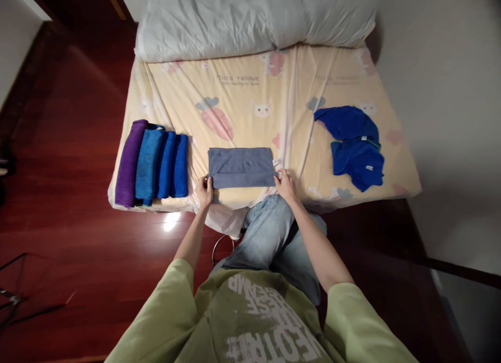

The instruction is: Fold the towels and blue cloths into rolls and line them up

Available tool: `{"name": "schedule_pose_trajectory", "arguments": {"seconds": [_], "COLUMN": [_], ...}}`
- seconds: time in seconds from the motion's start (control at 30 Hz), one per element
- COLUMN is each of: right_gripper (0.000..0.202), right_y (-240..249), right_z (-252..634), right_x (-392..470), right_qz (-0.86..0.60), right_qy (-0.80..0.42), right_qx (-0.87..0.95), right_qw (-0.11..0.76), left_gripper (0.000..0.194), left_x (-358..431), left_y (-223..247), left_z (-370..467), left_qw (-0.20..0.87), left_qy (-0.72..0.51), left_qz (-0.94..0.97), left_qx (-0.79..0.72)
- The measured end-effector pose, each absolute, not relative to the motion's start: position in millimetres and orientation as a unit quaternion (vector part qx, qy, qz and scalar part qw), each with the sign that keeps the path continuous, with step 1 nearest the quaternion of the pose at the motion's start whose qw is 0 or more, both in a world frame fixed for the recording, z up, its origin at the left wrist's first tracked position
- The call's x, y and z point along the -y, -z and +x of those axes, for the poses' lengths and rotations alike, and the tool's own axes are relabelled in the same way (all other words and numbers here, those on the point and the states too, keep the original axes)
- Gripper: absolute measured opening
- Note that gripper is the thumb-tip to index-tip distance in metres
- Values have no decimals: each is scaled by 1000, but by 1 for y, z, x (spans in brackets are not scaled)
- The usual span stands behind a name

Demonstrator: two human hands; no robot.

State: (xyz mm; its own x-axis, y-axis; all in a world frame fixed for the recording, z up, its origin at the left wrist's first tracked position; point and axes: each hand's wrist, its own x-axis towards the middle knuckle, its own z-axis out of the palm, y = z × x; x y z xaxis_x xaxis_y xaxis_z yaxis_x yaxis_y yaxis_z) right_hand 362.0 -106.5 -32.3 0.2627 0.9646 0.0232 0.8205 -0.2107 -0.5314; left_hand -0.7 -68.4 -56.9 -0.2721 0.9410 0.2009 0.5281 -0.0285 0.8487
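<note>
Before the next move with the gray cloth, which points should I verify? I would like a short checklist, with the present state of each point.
1. Left hand at the near left corner of the gray cloth: ok.
2. Right hand at the near right corner: ok.
3. White tag inside the outline: not ok, it sticks out at the right edge.
4. Row of purple and blue cloths apart from the gray cloth: ok, a gap shows.
5. Crumpled blue cloths out of the way: ok, well to the right.
6. Underside free of creases: cannot tell, hidden.
</note>
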Motion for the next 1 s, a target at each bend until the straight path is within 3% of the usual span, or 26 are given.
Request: {"name": "schedule_pose_trajectory", "arguments": {"seconds": [0.63, 0.8, 1.0], "right_gripper": [43, 33, 12], "right_y": [16, 14, 2], "right_z": [353, 353, 355], "right_x": [104, 104, 110], "right_qz": [-791, -790, -720], "right_qy": [-166, -160, -102], "right_qx": [556, 553, 621], "right_qw": [194, 210, 293], "left_gripper": [33, 28, 26], "left_x": [72, 72, 74], "left_y": [57, 57, 61], "left_z": [-2, 3, 5], "left_qw": [260, 239, 181], "left_qy": [-458, -450, -470], "left_qz": [528, 535, 538], "left_qx": [-667, -673, -676]}}
